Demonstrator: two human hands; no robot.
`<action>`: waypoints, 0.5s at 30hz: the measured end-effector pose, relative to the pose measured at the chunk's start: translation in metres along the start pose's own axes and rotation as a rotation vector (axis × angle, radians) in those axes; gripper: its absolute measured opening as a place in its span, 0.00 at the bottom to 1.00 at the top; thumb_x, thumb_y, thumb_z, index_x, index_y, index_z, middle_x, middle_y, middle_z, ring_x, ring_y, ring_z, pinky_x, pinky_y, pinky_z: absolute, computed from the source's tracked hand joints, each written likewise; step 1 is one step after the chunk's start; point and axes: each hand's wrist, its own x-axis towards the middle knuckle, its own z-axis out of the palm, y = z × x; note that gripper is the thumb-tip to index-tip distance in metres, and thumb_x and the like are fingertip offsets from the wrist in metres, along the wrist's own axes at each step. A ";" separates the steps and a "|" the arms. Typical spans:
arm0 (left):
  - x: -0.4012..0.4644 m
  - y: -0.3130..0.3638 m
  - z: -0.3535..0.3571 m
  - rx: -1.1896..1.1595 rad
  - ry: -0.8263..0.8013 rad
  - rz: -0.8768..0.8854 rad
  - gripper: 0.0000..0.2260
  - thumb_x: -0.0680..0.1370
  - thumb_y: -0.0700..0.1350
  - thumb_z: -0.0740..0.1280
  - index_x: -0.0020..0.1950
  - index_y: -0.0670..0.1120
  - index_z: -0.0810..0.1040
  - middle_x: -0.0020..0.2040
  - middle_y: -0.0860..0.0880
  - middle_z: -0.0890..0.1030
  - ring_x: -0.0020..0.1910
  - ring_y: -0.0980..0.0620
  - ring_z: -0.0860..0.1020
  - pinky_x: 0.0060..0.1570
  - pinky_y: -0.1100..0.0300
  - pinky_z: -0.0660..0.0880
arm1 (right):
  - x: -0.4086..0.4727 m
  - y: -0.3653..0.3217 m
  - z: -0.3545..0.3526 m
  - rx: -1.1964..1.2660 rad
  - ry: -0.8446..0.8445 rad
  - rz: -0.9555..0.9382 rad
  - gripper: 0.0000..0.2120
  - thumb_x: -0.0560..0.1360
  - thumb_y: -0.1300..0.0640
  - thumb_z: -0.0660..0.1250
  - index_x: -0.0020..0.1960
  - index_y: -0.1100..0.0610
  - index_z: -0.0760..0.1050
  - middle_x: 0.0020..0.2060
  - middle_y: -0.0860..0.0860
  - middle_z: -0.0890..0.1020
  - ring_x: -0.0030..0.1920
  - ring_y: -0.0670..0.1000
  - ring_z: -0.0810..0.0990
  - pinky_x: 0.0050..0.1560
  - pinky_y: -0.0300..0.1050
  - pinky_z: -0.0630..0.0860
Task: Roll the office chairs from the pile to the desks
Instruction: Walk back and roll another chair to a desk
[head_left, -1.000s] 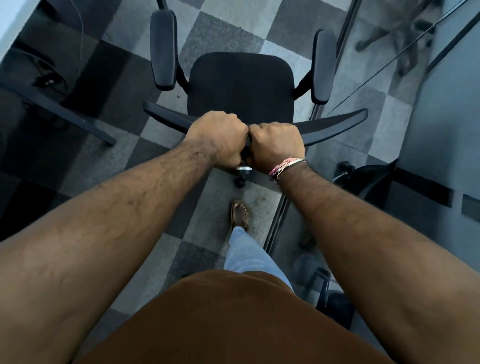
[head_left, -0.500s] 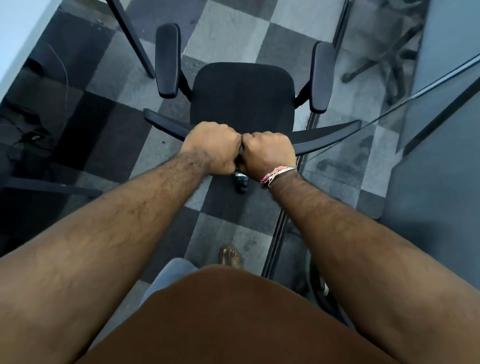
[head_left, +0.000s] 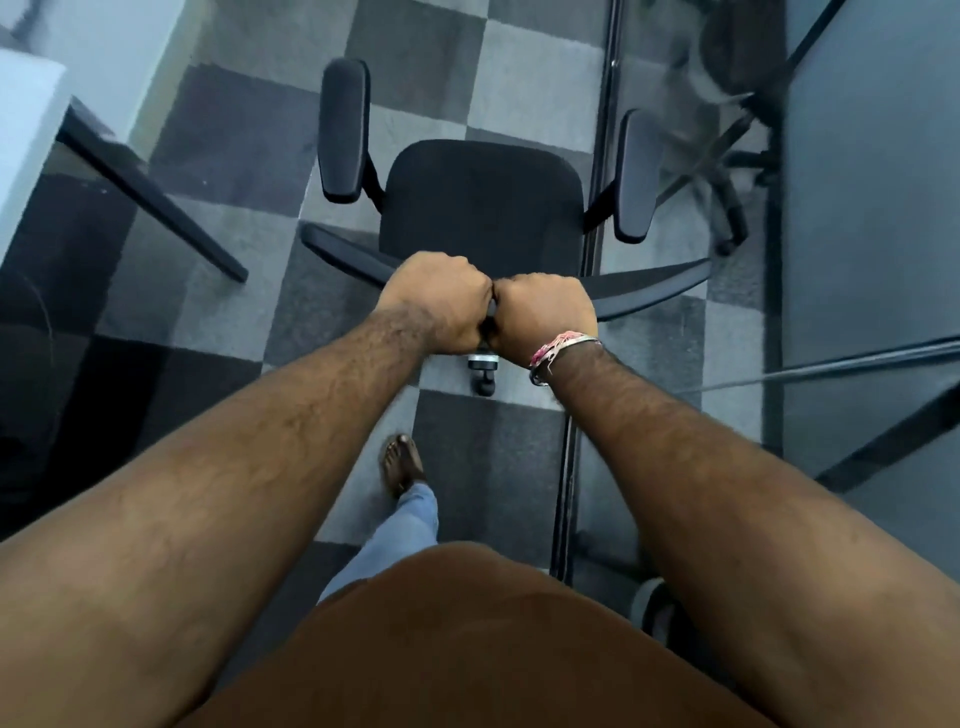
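A black office chair (head_left: 483, 202) with two padded armrests stands on the checkered carpet in front of me, seen from above and behind. My left hand (head_left: 436, 301) and my right hand (head_left: 545, 317) sit side by side at the middle of the chair's curved backrest top, both gripping it with curled fingers. A thread bracelet circles my right wrist. One caster (head_left: 483, 371) shows below my hands. The rest of the chair's base is hidden under the seat.
A white desk (head_left: 31, 135) with a black slanted leg (head_left: 156, 197) stands at the left. At the right is a glass partition (head_left: 857, 208), with a dark floor track (head_left: 576, 415) below it. Another chair's base (head_left: 727, 171) shows behind the glass. My foot (head_left: 402, 465) steps forward.
The chair has rolled forward over the carpet with me walking behind it. The white desk has come into view at the left. Both hands keep the same grip on the backrest.
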 end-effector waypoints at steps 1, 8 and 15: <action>0.025 -0.013 -0.009 0.003 0.011 0.002 0.09 0.73 0.56 0.67 0.42 0.52 0.79 0.38 0.53 0.80 0.36 0.48 0.80 0.37 0.54 0.78 | 0.026 0.012 -0.007 0.009 -0.035 0.013 0.11 0.71 0.42 0.64 0.38 0.50 0.73 0.37 0.48 0.81 0.36 0.55 0.80 0.34 0.44 0.68; 0.153 -0.079 -0.060 0.018 -0.030 0.036 0.09 0.74 0.55 0.67 0.39 0.52 0.76 0.35 0.52 0.78 0.34 0.48 0.76 0.38 0.54 0.79 | 0.154 0.083 -0.034 -0.013 -0.086 0.013 0.12 0.74 0.44 0.62 0.38 0.50 0.71 0.37 0.49 0.82 0.34 0.55 0.79 0.34 0.45 0.69; 0.281 -0.122 -0.100 0.028 -0.043 0.018 0.08 0.74 0.55 0.68 0.42 0.51 0.79 0.35 0.52 0.77 0.34 0.47 0.77 0.40 0.52 0.81 | 0.267 0.166 -0.043 -0.043 -0.032 -0.024 0.11 0.75 0.44 0.60 0.42 0.49 0.74 0.38 0.48 0.82 0.36 0.54 0.81 0.32 0.45 0.65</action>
